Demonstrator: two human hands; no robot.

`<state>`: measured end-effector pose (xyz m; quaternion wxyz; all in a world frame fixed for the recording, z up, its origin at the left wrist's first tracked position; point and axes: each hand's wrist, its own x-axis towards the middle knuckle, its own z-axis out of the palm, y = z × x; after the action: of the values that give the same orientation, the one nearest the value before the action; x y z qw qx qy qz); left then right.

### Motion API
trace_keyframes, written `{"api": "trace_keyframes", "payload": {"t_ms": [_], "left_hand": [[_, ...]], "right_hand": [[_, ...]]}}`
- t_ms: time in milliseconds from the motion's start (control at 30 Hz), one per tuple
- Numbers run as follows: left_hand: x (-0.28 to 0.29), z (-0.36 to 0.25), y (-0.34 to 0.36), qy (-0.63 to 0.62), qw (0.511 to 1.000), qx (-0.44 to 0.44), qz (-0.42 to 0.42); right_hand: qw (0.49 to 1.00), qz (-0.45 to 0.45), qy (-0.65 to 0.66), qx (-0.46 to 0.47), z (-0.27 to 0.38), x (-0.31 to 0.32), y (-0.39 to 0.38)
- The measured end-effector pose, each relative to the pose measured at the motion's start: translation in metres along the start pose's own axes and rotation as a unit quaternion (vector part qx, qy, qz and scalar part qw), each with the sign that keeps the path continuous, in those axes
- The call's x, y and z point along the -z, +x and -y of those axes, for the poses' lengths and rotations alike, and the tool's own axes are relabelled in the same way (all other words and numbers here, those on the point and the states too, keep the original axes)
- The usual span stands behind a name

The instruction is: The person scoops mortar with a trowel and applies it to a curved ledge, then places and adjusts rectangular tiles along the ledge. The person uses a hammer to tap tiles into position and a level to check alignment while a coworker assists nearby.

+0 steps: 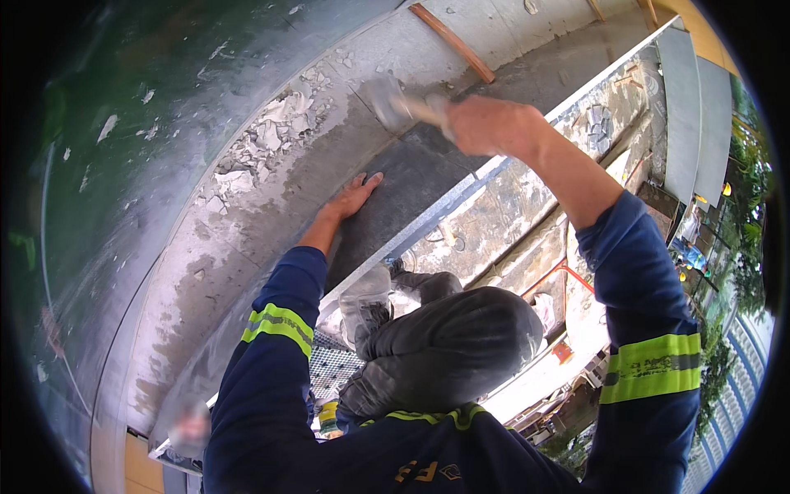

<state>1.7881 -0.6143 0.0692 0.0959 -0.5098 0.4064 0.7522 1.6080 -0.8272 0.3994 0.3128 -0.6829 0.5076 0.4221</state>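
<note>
Nearest, below the arms: a grey-hooded, hunched co-worker (pixel 444 346) crowding the space. Left hand (pixel 355 196) lay flat, fingers spread, gripping nothing, bracing the dark grey stone tile (pixel 411 185) near its left edge. Beyond, right hand (pixel 485 125) clenched round the blurred, probably rubber, grey mallet (pixel 391 100) above the tile's far edge. Crumbled white plaster debris (pixel 263 144) littered the grey concrete ledge (pixel 206 263) beside it.

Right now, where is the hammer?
The hammer is near the top middle of the head view, in the right hand, raised above the dark tile that the left hand presses.
</note>
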Motion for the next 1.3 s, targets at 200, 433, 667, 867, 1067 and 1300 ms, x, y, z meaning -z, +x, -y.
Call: {"api": "trace_keyframes", "payload": {"t_ms": [200,433,667,867,1067,1300], "left_hand": [[0.003,-0.002,0.000,0.042,0.999,0.000,0.008],[0.010,-0.010,0.002,0.053,0.999,0.005,-0.001],[0.010,-0.010,0.002,0.041,0.999,0.003,0.005],[0.010,-0.013,0.000,0.059,0.998,0.008,-0.003],[0.006,0.004,0.013,0.050,0.998,-0.011,-0.022],[0.010,-0.020,0.016,0.076,0.996,-0.039,-0.024]], "right_hand": [[0.988,0.121,-0.092,-0.031,-0.007,0.016,0.029],[0.995,0.011,-0.089,0.035,-0.001,0.007,0.017],[0.996,0.053,-0.055,-0.043,-0.009,0.017,0.041],[0.986,0.138,-0.086,0.025,0.000,-0.004,0.028],[0.999,-0.029,0.034,-0.013,-0.022,0.015,0.011],[0.930,-0.277,0.237,-0.042,-0.095,-0.079,-0.013]]}}
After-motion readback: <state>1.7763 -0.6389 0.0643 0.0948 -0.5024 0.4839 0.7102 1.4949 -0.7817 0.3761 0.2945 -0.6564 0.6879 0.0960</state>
